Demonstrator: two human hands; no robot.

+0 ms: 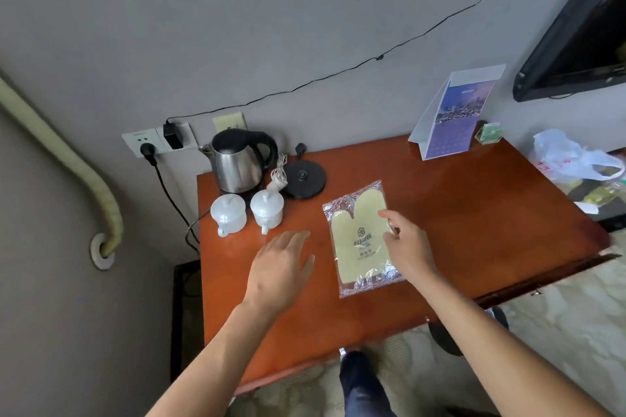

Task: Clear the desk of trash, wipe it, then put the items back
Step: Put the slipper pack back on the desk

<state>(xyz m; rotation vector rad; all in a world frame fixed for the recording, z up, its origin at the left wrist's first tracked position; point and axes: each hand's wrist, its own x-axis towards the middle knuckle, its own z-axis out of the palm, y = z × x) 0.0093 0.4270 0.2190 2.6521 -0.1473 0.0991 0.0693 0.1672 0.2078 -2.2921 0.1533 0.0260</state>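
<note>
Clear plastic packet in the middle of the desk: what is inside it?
Inside the clear plastic packet lies a flat pale yellow mitt with a printed logo and small text. The right hand covers part of its right edge; the text is too small to read.

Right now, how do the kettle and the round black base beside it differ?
The kettle stands tall and upright at the desk's back left corner; the base lies flat and low to its right. The kettle's body is shiny steel with a black lid and handle; the base is all black. The kettle sits off the base, not docked on it. Both rest on the orange desk, near the wall.
</note>
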